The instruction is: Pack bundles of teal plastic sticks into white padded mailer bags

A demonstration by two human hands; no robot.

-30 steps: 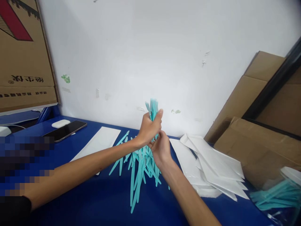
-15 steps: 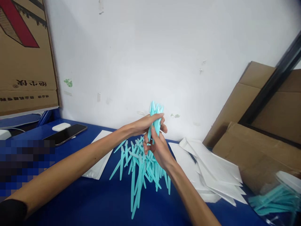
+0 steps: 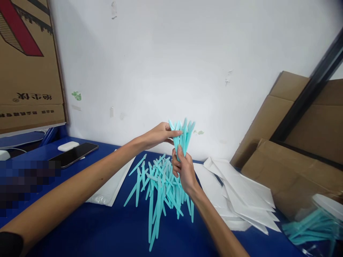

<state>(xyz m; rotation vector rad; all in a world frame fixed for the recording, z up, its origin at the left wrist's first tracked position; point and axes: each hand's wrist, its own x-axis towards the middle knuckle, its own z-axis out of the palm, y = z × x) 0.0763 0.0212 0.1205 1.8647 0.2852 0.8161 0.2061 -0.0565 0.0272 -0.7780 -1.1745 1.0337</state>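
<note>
My right hand (image 3: 183, 170) is closed round the lower end of an upright bunch of teal plastic sticks (image 3: 183, 135), whose tips fan out above it. My left hand (image 3: 158, 135) reaches in from the left and pinches the upper part of the same bunch with thumb and fingertips. Below both hands a loose pile of teal sticks (image 3: 159, 189) lies spread on the blue table (image 3: 107, 228).
White paper sleeves (image 3: 241, 200) lie heaped to the right and one flat sleeve (image 3: 109, 189) to the left. A phone (image 3: 73, 154) and a white earbud case (image 3: 68, 145) sit at the far left. Cardboard (image 3: 292, 167) leans at right; a clear bag of teal sticks (image 3: 312, 223) lies at bottom right.
The bunch has passed from my left fist to my right hand's grip. My left hand has opened to a fingertip pinch higher up. The stick tips have fanned apart.
</note>
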